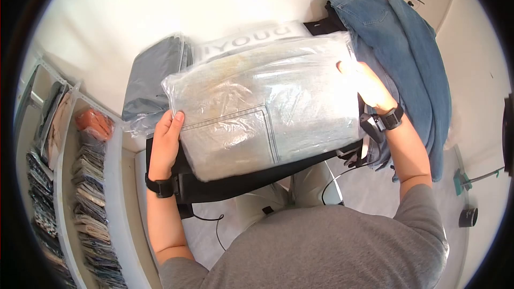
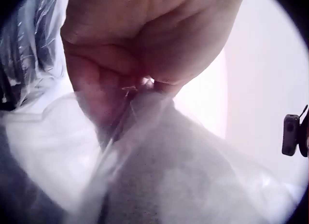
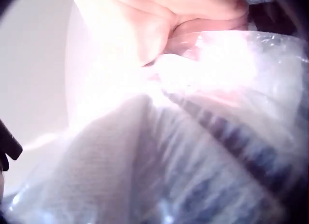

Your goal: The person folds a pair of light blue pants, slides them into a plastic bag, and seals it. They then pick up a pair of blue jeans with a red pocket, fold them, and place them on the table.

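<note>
A pair of folded light-wash jeans in a clear plastic bag (image 1: 230,123) is held up in front of the person, its stitched seams showing through the shiny film. At its left edge the left hand (image 1: 167,136) pinches the bag, thumb on the near face. The right hand (image 1: 370,86) grips the opposite edge, partly washed out by glare. In the left wrist view, fingers (image 2: 96,79) close on gathered film. The right wrist view has the right hand (image 3: 154,21) at the bag's edge, over folded denim.
Behind lies another clear bag with printed letters (image 1: 251,40), beside a bagged dark garment (image 1: 155,69). Blue jeans (image 1: 396,48) are heaped at the right. A white shelf (image 1: 69,112) at the left holds stacked bagged clothes (image 1: 91,198). Black cables (image 1: 217,219) hang below.
</note>
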`<state>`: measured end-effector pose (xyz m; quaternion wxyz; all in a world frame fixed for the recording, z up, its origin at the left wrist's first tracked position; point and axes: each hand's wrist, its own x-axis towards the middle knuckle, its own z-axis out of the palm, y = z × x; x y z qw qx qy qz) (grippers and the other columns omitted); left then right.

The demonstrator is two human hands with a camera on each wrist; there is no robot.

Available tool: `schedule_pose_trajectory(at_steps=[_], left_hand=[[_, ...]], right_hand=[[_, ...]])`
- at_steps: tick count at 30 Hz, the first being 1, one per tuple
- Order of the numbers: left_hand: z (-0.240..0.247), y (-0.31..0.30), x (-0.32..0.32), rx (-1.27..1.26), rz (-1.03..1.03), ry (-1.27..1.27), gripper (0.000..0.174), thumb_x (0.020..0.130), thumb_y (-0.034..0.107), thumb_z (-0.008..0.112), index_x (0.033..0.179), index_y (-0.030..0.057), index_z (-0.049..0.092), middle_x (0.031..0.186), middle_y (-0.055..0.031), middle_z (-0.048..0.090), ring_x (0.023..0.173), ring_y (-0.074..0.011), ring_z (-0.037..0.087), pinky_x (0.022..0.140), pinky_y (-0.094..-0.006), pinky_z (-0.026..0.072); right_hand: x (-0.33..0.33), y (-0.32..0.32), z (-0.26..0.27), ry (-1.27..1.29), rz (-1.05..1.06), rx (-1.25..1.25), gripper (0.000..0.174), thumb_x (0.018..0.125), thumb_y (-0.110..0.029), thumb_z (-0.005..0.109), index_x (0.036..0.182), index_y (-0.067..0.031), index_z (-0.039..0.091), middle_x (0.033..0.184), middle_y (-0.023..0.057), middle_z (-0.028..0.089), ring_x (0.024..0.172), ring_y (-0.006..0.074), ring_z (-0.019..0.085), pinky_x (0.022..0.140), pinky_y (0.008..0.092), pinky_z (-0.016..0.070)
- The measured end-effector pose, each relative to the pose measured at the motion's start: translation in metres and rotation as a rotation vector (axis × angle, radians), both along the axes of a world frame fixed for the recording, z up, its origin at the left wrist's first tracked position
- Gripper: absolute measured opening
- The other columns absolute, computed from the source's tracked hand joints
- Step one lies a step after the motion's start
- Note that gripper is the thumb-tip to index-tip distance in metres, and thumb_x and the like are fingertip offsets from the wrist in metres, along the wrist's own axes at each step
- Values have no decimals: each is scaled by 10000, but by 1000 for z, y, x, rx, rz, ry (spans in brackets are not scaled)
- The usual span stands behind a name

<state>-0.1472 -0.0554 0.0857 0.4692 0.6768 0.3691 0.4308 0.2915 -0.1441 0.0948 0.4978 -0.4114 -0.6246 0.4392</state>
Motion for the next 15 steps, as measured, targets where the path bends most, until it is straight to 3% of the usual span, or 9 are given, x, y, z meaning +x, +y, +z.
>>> schedule_pose_trajectory(at_steps=[3,4,5,7,9,11,12,15], left_hand=[[-21,0,-6,-240,31,121,285,952,306,502,987,38,595,850,25,593,721,-42,501,667,-198,415],[-31,1,-4,-287,51,207,278,945,326,509,967,64,600,767,57,547,627,-32,456,616,-177,401],[-43,-3,3,-410,57,161,298,934,342,523,992,59,593,750,55,515,625,-45,449,627,-181,408],[-79,2,-7,-589,47,208,376,906,378,559,1063,36,578,807,29,552,679,-61,494,633,-196,426],[-85,-7,-19,-616,56,262,420,893,389,576,1098,23,564,839,11,568,704,-69,509,630,-202,429],[-78,-25,-24,-646,62,321,467,879,400,593,1132,10,551,871,-7,583,729,-78,524,626,-208,432],[-73,-37,-20,-595,59,372,488,873,398,603,1146,-2,544,886,-17,591,741,-80,531,623,-211,435],[-78,-50,-16,-563,56,361,473,873,366,613,1128,-27,541,894,-38,598,761,-84,540,617,-220,440]], right_hand=[[-12,6,-37,221,-150,-216,278,933,-318,535,928,-54,621,743,-52,549,679,35,505,598,210,416],[-7,12,-50,25,-94,-373,330,936,-350,523,969,-38,626,802,-26,582,723,47,534,641,202,422],[-8,13,-68,54,-198,-602,387,923,-400,530,993,-29,614,835,0,598,730,79,544,680,206,425],[-6,9,-93,68,-139,-773,451,894,-447,558,1030,-19,593,878,31,598,755,111,541,697,232,442],[1,3,-102,113,-180,-769,478,876,-453,579,1056,-10,574,932,49,585,789,136,532,722,276,462],[-7,-24,-86,35,-363,-802,343,910,-387,548,974,-51,578,854,5,559,758,116,514,748,273,443],[-14,-40,-82,2,-394,-764,448,868,-410,597,1048,0,575,946,54,568,807,136,520,709,261,448],[-22,-66,-97,-50,-359,-725,496,845,-409,624,1093,17,574,918,39,560,776,96,480,657,228,405]])
